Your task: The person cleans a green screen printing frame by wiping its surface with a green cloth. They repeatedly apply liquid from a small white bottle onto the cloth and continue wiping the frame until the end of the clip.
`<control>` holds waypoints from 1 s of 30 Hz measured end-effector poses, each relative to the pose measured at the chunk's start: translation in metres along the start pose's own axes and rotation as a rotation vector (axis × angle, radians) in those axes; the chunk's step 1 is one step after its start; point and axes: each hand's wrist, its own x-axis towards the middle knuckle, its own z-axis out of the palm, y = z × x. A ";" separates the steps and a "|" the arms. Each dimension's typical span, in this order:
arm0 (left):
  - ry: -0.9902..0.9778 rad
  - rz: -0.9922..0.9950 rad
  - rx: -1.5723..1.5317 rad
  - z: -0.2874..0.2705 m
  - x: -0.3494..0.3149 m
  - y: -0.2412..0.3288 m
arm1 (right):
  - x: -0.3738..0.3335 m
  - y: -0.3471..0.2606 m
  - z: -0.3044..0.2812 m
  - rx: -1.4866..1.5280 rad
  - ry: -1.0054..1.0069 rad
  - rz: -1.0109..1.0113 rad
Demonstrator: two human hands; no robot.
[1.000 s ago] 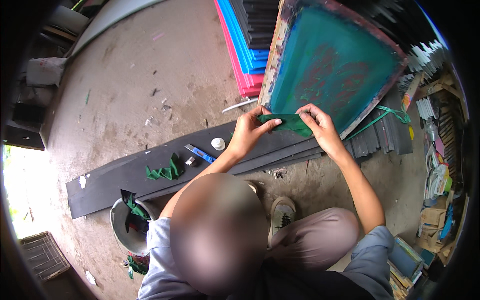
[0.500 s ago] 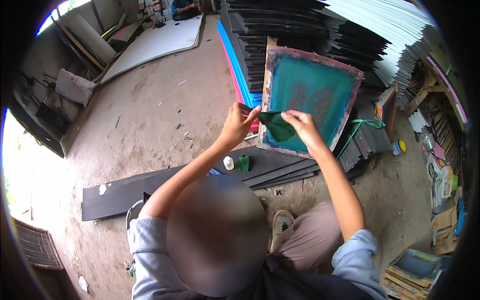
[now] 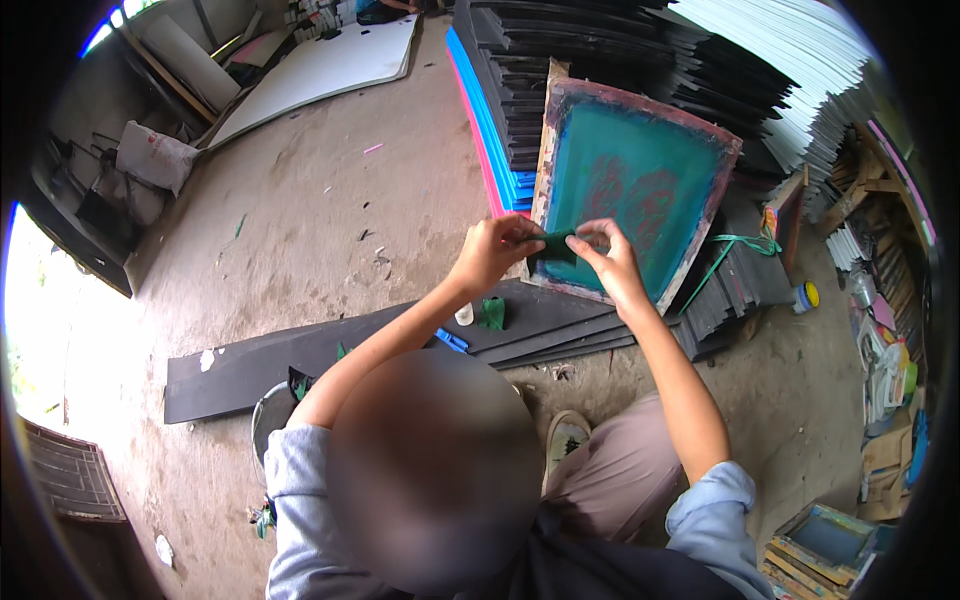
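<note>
A small dark green piece of cloth is stretched between my two hands, in front of a framed printing screen. My left hand pinches its left end, and my right hand pinches the right end between thumb and fingers. The cloth looks folded or bunched into a narrow strip. Behind it, the screen, with green mesh and a paint-stained frame, leans against stacked sheets. Below my left hand, a white bottle, a green scrap and a blue tool lie on black sheets.
Tall stacks of black sheets and white sheets rise behind the screen. Green string and a yellow-and-blue tub are at the right. More frames lie at lower right. A person is at the far end.
The cloth hung down in a loose, spread shape before; now it is gathered into a narrower strip. My hands have come closer together. The view has shifted slightly.
</note>
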 end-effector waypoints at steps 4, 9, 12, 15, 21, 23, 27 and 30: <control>-0.133 -0.006 0.050 -0.009 0.003 -0.012 | 0.006 0.004 0.012 0.254 -0.221 0.117; -0.070 -0.062 0.084 -0.025 0.004 -0.046 | 0.032 0.030 0.029 0.112 -0.389 0.170; -0.182 -0.130 0.242 -0.051 -0.001 -0.078 | 0.051 0.067 0.041 -0.171 -0.310 0.065; -0.276 -0.146 0.376 -0.076 -0.031 -0.140 | 0.066 0.105 0.057 -0.327 -0.354 0.006; -0.061 -0.109 0.357 -0.014 -0.095 -0.257 | 0.068 0.182 0.088 -0.084 -0.428 0.256; -0.006 -0.249 0.179 0.006 -0.099 -0.270 | 0.064 0.196 0.089 -0.062 -0.487 0.376; 0.030 -0.285 0.182 0.017 -0.102 -0.294 | 0.055 0.202 0.097 0.024 -0.444 0.522; 0.089 -0.216 0.150 0.026 -0.087 -0.289 | 0.055 0.217 0.092 0.100 -0.405 0.581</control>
